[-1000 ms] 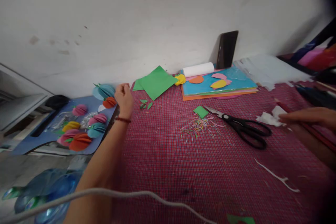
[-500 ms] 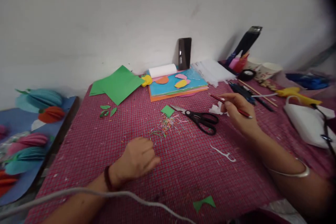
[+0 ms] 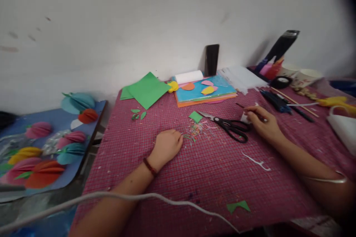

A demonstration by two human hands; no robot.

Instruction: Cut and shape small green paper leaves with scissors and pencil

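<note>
R hand point(image 3: 264, 125) pinches a red pencil point(image 3: 250, 112), long axis running up-left, fingers closed on it, black scissors point(image 3: 230, 127) just to its left; L hand point(image 3: 167, 145) rests loosely curled, holding nothing, fingertips at paper scraps point(image 3: 196, 131) on the tablecloth point(image 3: 194, 177).

Home craft table point(image 3: 172, 177): paper scraps point(image 3: 198, 129), scissors point(image 3: 229, 126)

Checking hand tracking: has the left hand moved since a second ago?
Yes. The left hand was at the table's left edge by the paper balls; now it rests mid-cloth beside the paper scraps, nearer the scissors.
</note>
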